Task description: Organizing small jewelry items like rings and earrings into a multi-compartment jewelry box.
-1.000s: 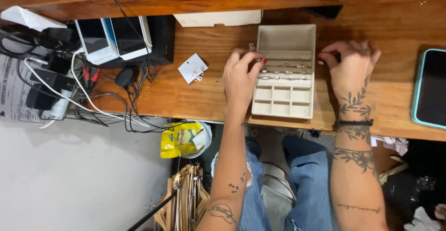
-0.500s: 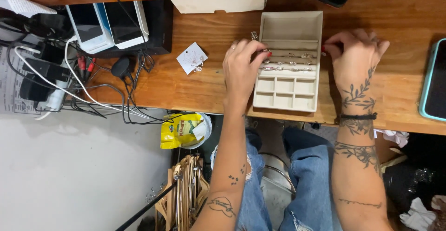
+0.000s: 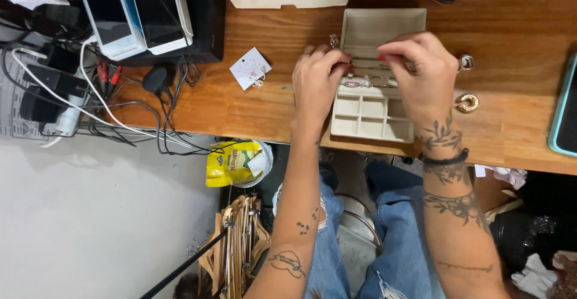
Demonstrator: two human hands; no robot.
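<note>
A beige jewellery box (image 3: 369,118) lies open on the wooden desk (image 3: 276,103), with empty square compartments at its near end and several small pieces in its middle rows. My left hand (image 3: 317,85) rests over the box's left edge, fingertips pinched together at the middle rows. My right hand (image 3: 424,76), with a black band on its tattooed wrist, hovers over the same rows with thumb and forefinger pinched. What the fingertips hold is too small to see. A gold hoop earring (image 3: 467,102) and a silver ring (image 3: 466,63) lie just right of the box.
A white earring card (image 3: 250,68) lies left of the box. Phones (image 3: 138,16), chargers and tangled cables (image 3: 120,112) fill the desk's left end. A teal-cased phone (image 3: 565,112) sits at the right edge. Below the desk are a yellow bag (image 3: 231,164) and wooden hangers (image 3: 240,239).
Both hands left the sides of the box and came together over its middle rows, fingertips pinching. The view has shifted closer to the desk.
</note>
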